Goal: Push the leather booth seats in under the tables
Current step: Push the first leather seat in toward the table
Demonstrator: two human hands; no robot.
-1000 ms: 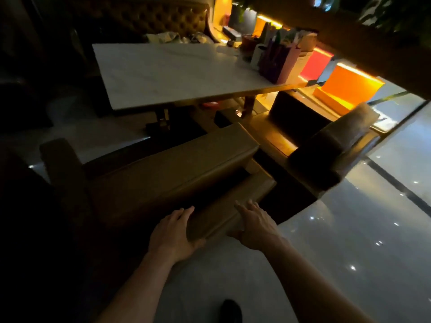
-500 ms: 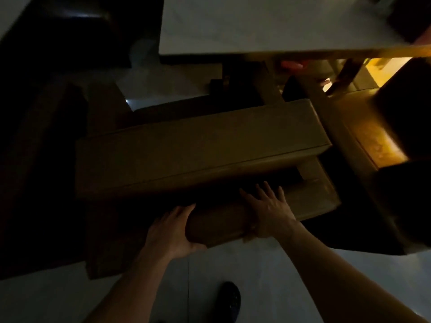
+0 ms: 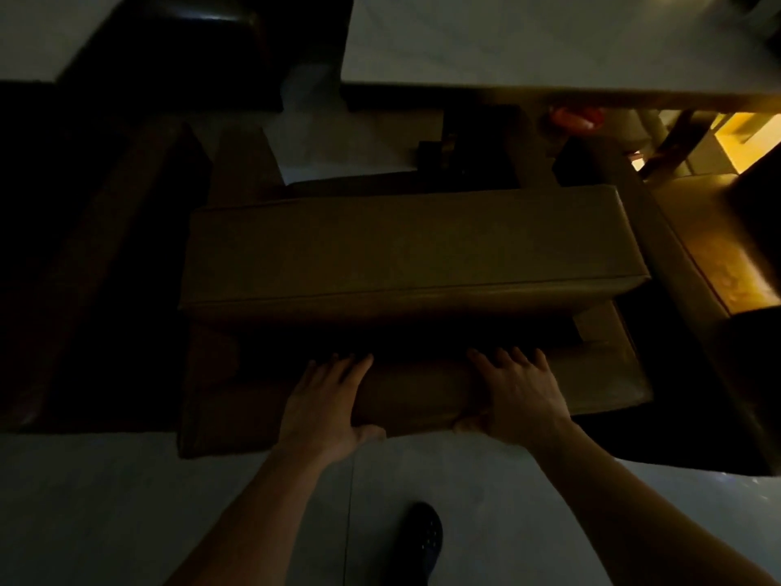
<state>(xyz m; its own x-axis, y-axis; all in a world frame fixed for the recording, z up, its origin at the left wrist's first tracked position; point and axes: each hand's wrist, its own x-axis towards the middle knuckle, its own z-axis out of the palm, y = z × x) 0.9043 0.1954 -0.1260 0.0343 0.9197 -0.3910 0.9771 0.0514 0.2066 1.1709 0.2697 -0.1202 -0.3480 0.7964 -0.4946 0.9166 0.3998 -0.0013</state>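
A brown leather booth seat (image 3: pixel 397 251) fills the middle of the dim head view, its cushion facing the pale marble table (image 3: pixel 528 40) above it. The seat's backrest top (image 3: pixel 414 395) runs across just below the cushion. My left hand (image 3: pixel 327 406) lies over the backrest top with the fingers draped forward and the thumb hooked on the near side. My right hand (image 3: pixel 517 393) presses flat on the same backrest a little to the right, fingers spread. The table's dark pedestal base (image 3: pixel 456 154) stands beyond the cushion's far edge.
A second brown seat (image 3: pixel 714 255) sits to the right, lit orange. A dark booth (image 3: pixel 84 264) fills the left side. Pale tiled floor (image 3: pixel 126 513) lies under me, with my dark shoe (image 3: pixel 420 539) near the bottom. A red object (image 3: pixel 577 118) sits under the table.
The view tipped down from the whole table to the seat. My hands went from the backrest's near edge onto its top, and the seat now lies squarer to the table.
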